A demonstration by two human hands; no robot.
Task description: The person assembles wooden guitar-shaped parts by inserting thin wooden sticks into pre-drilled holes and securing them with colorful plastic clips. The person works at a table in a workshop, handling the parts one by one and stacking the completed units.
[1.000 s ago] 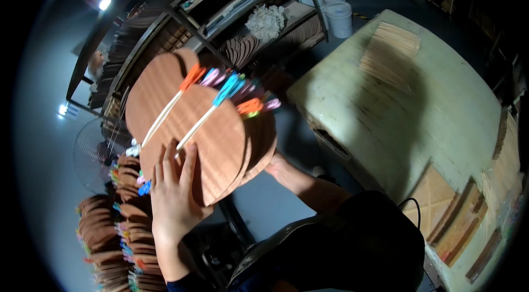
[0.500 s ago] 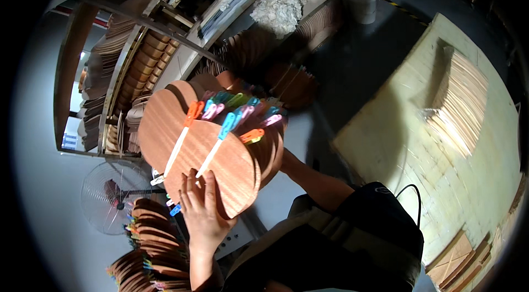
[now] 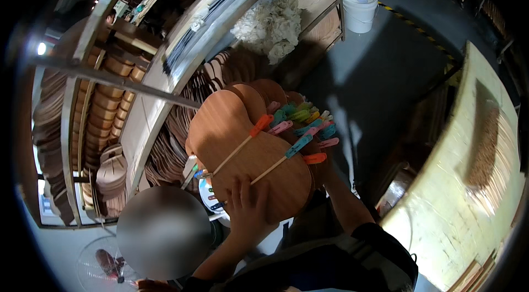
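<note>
Between my two hands is a bundle of guitar-shaped thin wooden plates [image 3: 225,126], held up and tilted. Two pale narrow wood strips [image 3: 271,170] lie across the front plate. An orange clothespin [image 3: 262,125] and a blue clothespin [image 3: 298,146] pinch their far ends at the plate's edge. More coloured clothespins [image 3: 302,116] crowd the right side of the bundle. My left hand [image 3: 248,209] presses on the front plate near its lower edge, fingers stretched over the face. My right hand [image 3: 322,173] supports the right side from behind, its fingers hidden by the plates.
Shelving with stacked curved wooden parts [image 3: 102,115] stands at left. Beyond the bundle, a rack holds more plates [image 3: 184,126] and white crumpled material [image 3: 270,27]. White buckets [image 3: 359,8] stand far off. On the right is a pale board [image 3: 435,198]. A fan [image 3: 110,270] is lower left, beside a blurred round patch.
The view has swung, and the bundle now sits farther right and lower in it. The shelves look closer, and the fan has dropped toward the lower edge. Both hands keep hold of the bundle.
</note>
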